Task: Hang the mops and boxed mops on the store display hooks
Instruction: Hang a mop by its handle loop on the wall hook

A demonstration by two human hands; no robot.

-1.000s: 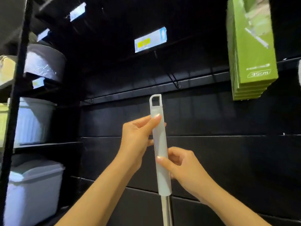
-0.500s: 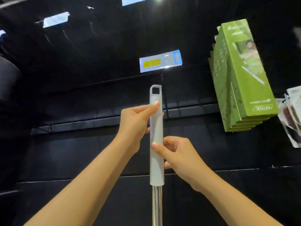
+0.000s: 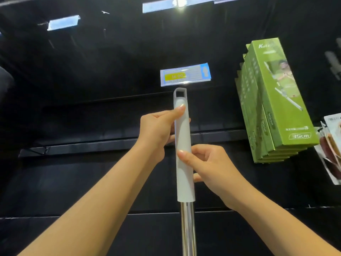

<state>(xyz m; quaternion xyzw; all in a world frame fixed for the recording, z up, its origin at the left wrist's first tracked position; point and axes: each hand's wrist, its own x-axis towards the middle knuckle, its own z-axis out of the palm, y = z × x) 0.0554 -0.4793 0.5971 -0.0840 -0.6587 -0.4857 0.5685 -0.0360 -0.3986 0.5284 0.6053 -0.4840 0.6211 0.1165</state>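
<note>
I hold a mop upright by its pale grey handle grip [image 3: 183, 174], above a shiny metal pole [image 3: 188, 228]. My left hand [image 3: 156, 132] grips the upper part, thumb lying along the front near the top. My right hand [image 3: 208, 169] grips the grip lower down, thumb on its front. The hanging loop [image 3: 180, 93] at the handle's top sits just under a blue and yellow price tag [image 3: 185, 74]. The hook behind the tag is hidden against the black wall. Several green boxed mops [image 3: 276, 108] hang at the right.
A black slat wall with a horizontal rail [image 3: 92, 146] fills the view. More price tags [image 3: 63, 22] hang higher up at left and centre. Packaged goods [image 3: 332, 146] hang at the far right edge, next to the green boxes.
The mop handle has risen toward the price tag and my view has tilted up and right. The white bins at left have left the view. Both hands keep their hold.
</note>
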